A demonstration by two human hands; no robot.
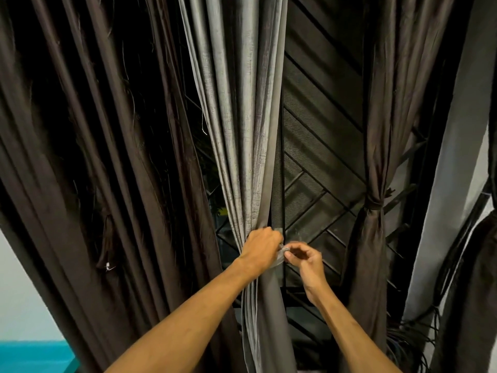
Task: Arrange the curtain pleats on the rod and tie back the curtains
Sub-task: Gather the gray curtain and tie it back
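A grey pleated curtain [239,125] hangs in the middle, gathered into a narrow bundle at waist height. My left hand [262,249] grips round that bundle from the left. A thin grey tie-back strip [281,253] wraps the bundle at the gathered point, and my right hand [305,261] pinches its end between thumb and fingers just to the right. The rod is out of view above.
A dark brown curtain [88,170] hangs loose on the left. Another brown curtain [375,157] on the right is cinched by a knotted tie [375,201]. A dark window grille [322,162] with diagonal bars stands behind. Tangled cables [419,343] lie at lower right beside a white wall [457,157].
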